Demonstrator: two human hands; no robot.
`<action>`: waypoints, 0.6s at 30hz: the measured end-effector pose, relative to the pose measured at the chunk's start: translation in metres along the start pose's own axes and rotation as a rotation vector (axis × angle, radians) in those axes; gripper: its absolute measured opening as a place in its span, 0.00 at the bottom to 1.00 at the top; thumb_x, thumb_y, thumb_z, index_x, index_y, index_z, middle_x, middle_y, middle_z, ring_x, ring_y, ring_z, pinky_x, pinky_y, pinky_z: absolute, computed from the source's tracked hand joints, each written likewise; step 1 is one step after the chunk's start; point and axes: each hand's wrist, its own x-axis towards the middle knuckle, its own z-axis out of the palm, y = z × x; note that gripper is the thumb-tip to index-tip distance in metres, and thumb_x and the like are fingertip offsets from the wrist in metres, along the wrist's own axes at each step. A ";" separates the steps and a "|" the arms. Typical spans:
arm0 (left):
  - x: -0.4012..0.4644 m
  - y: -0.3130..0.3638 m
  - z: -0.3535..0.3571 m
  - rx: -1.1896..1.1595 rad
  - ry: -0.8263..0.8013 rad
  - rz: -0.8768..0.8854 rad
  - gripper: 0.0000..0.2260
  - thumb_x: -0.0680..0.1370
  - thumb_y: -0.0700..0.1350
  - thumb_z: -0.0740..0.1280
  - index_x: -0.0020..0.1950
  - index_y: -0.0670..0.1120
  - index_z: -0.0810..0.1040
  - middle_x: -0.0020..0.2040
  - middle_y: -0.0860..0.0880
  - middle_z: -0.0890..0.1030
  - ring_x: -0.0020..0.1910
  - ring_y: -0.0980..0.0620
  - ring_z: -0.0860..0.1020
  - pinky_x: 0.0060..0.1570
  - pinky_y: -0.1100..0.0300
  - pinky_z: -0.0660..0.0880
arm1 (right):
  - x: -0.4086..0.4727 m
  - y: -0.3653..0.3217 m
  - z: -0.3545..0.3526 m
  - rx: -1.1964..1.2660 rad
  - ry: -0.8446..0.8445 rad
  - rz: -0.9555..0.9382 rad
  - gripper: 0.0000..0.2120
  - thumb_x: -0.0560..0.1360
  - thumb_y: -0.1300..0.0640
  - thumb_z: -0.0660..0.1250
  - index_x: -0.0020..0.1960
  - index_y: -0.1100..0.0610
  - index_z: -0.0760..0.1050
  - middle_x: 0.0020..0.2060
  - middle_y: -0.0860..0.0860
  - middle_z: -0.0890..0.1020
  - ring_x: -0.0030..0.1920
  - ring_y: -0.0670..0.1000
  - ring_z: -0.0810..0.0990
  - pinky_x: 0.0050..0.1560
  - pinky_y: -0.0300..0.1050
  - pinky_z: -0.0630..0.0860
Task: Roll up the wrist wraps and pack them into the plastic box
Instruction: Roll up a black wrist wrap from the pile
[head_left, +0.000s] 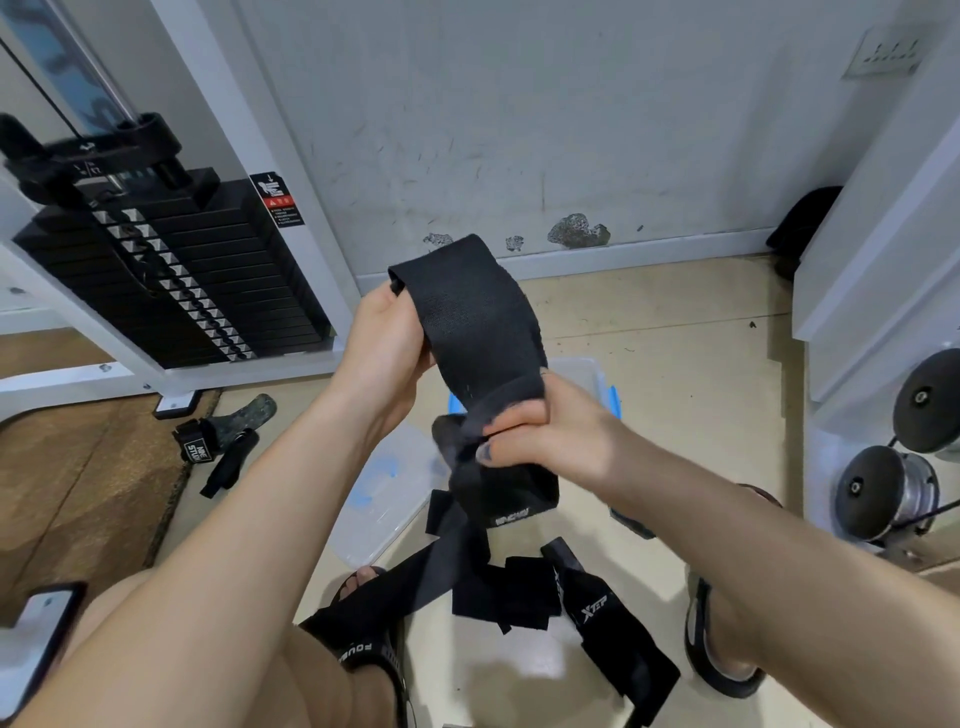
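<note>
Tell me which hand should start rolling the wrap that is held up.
Probably the left hand: it grips the free top end of the wrist wrap, where a roll can begin. The right hand clamps the bunched lower part, so it is better placed to keep the strap taut.

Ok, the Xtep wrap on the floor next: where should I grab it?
Take the Xtep wrap by its upper end near the logo, from above with the right hand. It lies flat on the floor, and that end sits clear of the other wraps.
</note>
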 end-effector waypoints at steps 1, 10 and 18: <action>0.000 0.000 0.000 -0.013 0.005 -0.009 0.09 0.82 0.38 0.62 0.43 0.49 0.71 0.33 0.51 0.67 0.30 0.55 0.64 0.29 0.65 0.67 | 0.002 0.005 0.006 0.019 -0.023 0.003 0.29 0.61 0.62 0.79 0.61 0.55 0.75 0.52 0.52 0.87 0.53 0.52 0.86 0.63 0.55 0.80; -0.002 0.003 -0.002 0.012 0.013 -0.054 0.14 0.84 0.39 0.60 0.39 0.49 0.73 0.26 0.57 0.71 0.24 0.59 0.69 0.25 0.69 0.68 | 0.016 0.019 0.016 -0.158 -0.042 0.016 0.15 0.71 0.68 0.74 0.53 0.52 0.79 0.37 0.49 0.83 0.40 0.48 0.80 0.47 0.42 0.76; 0.001 0.005 -0.003 0.084 -0.006 -0.025 0.09 0.84 0.42 0.62 0.49 0.48 0.80 0.31 0.57 0.77 0.28 0.59 0.74 0.33 0.65 0.75 | 0.001 -0.022 -0.033 0.004 0.226 -0.009 0.26 0.57 0.64 0.64 0.55 0.57 0.77 0.51 0.54 0.85 0.52 0.53 0.82 0.52 0.42 0.78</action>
